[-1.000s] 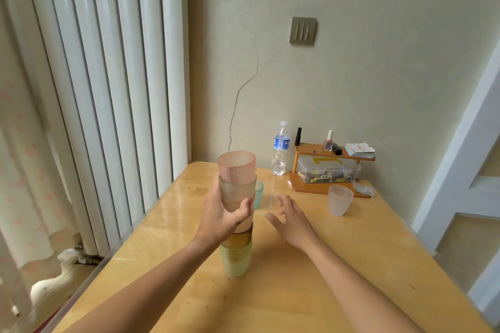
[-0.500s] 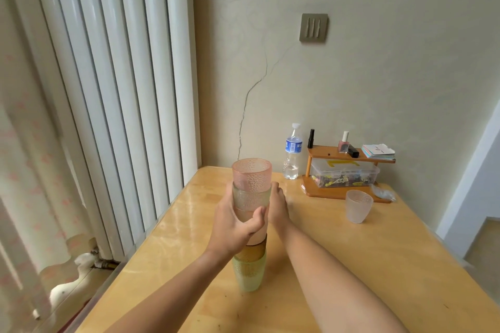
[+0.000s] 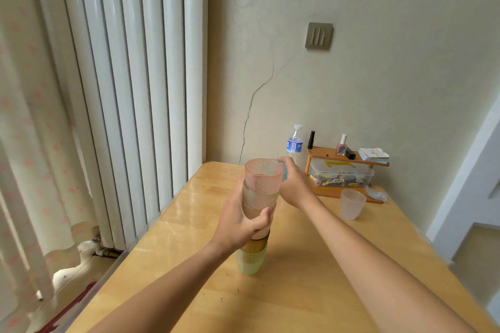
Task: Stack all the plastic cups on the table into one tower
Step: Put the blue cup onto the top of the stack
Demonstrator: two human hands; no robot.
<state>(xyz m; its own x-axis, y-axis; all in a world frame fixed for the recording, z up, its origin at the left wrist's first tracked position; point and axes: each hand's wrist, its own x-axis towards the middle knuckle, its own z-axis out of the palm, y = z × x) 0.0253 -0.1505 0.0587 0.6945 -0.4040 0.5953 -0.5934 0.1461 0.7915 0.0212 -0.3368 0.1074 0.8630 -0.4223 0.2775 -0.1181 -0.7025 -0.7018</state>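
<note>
A tower of nested plastic cups (image 3: 260, 192) stands upright on the wooden table (image 3: 311, 273), pink cup on top, green cup at the bottom. My left hand (image 3: 240, 222) grips the tower's middle from the left. My right hand (image 3: 293, 184) reaches behind the tower and closes around a teal cup (image 3: 284, 174), which is mostly hidden by the pink cup and my fingers. A frosted pale pink cup (image 3: 351, 204) stands alone to the right, in front of the small shelf.
A water bottle (image 3: 294, 144) stands at the back by the wall. Beside it is a small wooden shelf (image 3: 349, 159) with nail polish, cards and a clear box. A white radiator (image 3: 130, 89) lines the table's left edge.
My right hand went from open on the table to behind the tower and has lifted with the teal cup in its fingers. The left hand keeps its hold on the tower.
</note>
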